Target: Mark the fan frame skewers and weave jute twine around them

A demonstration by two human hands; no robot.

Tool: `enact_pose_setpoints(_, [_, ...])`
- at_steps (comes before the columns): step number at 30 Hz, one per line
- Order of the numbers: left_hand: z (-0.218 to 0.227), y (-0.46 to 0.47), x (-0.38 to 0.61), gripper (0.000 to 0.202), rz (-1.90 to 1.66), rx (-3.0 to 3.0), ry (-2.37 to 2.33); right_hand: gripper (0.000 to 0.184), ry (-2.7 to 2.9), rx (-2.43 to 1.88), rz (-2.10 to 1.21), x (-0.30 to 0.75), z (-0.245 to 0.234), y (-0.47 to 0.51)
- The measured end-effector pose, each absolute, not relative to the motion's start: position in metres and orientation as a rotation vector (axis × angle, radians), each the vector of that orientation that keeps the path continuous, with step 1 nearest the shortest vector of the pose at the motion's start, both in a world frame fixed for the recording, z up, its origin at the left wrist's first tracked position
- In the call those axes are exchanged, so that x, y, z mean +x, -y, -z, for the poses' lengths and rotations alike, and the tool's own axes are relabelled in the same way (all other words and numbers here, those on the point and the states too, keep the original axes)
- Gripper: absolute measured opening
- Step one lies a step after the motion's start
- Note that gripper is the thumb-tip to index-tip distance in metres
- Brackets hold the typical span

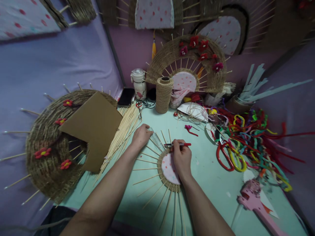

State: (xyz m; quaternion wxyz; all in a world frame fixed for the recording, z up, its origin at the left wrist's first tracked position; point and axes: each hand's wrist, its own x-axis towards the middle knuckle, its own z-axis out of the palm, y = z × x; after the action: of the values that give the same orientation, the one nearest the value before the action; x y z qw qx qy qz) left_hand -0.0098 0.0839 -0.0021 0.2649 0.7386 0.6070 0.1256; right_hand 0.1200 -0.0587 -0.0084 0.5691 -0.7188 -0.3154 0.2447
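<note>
In the middle of the table lies a half-round woven piece with a white, red-spotted centre and thin bamboo sticks fanning out from its rim. My left hand is closed on the upper end of a clear ruler, which lies along the sticks and reaches down toward the woven rim. My right hand grips a red pen, its tip pointing left at the ruler's edge. That hand covers the right side of the spotted centre.
Left lie loose bamboo sticks, brown cardboard and a large woven fan. A twine spool, bottle and phone stand behind. Right are scissors, colourful pipe cleaners and a pink glue gun.
</note>
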Motion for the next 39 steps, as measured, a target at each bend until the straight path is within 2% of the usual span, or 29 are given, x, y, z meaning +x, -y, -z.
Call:
enact_pose_setpoints(24, [0.0, -0.083, -0.009, 0.031, -0.341, 1.996, -1.629, 0.038, 0.765, -1.669, -0.581, 0.12, 0.011, 0.059])
enact_pose_setpoints(34, [0.001, -0.084, -0.01, 0.032, -0.328, 1.98, -1.644, 0.033, 0.697, -1.593, -0.545, 0.12, 0.002, 0.062])
enact_pose_setpoints(39, [-0.001, -0.087, -0.013, 0.03, -0.404, 1.902, -1.591, 0.038, 0.688, -1.601, -0.565, 0.124, 0.002, 0.066])
